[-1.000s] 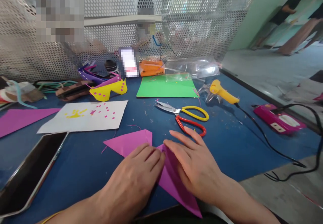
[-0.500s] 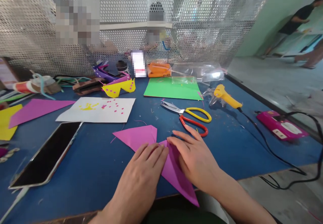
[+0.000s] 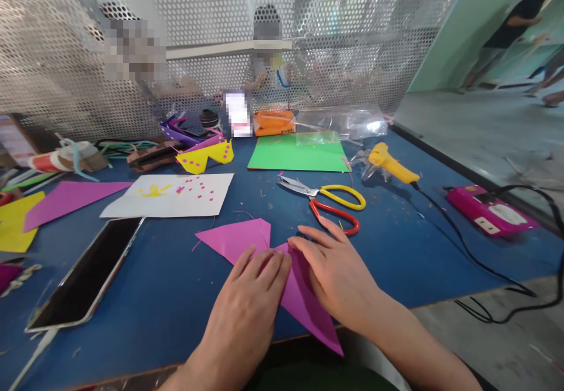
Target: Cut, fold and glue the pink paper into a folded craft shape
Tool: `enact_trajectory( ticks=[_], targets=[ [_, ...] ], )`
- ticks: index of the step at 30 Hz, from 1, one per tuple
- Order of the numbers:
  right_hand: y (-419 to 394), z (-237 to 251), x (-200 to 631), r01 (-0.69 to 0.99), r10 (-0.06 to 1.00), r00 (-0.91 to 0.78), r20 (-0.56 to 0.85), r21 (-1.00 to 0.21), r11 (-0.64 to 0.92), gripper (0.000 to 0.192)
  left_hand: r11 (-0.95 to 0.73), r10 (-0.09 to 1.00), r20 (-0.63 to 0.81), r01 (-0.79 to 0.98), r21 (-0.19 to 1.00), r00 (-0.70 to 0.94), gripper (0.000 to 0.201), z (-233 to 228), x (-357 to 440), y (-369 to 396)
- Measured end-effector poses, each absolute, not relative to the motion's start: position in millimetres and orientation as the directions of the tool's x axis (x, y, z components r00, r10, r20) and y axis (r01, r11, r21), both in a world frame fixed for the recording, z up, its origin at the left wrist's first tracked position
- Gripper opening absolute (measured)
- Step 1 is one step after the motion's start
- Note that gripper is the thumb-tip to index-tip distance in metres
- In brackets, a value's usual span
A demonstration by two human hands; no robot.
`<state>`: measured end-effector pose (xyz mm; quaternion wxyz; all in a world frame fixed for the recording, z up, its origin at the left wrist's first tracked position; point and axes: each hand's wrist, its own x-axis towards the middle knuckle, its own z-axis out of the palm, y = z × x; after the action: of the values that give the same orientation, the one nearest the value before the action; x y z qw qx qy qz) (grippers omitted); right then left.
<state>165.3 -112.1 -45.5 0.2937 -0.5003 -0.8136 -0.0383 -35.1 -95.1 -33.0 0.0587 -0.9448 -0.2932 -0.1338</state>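
Note:
A pink foam sheet (image 3: 242,236), cut with a notch in its upper edge, lies near the table's front edge. Its right part runs down to a point past the edge and looks bent up along one side. My left hand (image 3: 251,294) presses on the middle of it, fingers close together and curled at the notch. On the right part, my right hand (image 3: 341,276) grips the sheet's edge with index fingertip by the notch; its thumb is hidden. Just beyond the right hand lie scissors (image 3: 311,191) with one yellow and one red handle, blades pointing left.
A yellow glue gun (image 3: 392,164) and a magenta power strip (image 3: 491,210) with black cables lie right. At left are a phone (image 3: 90,276), white paper (image 3: 176,209) with small cut bits and a pink piece (image 3: 73,200). Behind stand a yellow mask (image 3: 205,156) and green sheet (image 3: 299,154).
The camera view has shifted slightly. Both hands keep nearly the same place and hold on the pink foam sheet.

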Motion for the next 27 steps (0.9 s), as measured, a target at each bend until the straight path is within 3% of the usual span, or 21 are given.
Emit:
enact_trajectory(
  ticks=[13,21,27],
  targets=[
    [-110.5,-53.3,166.4,0.814,0.797,-0.310,0.519,-0.289,0.504,0.037,-0.802,0.545,0.338,0.595,-0.058,0.767,0.044,-31.4,-28.9,-96.8],
    [-110.7,-52.8,166.4,0.811,0.778,-0.321,0.541,-0.268,0.521,0.037,-0.782,0.578,0.393,0.623,0.016,0.715,0.044,-35.0,-29.5,-97.7],
    [-111.0,-54.6,166.9,0.812,0.786,-0.312,0.534,-0.280,0.512,0.039,-0.800,0.541,0.413,0.600,-0.016,0.732,0.040,-34.0,-27.2,-97.8]
  ],
)
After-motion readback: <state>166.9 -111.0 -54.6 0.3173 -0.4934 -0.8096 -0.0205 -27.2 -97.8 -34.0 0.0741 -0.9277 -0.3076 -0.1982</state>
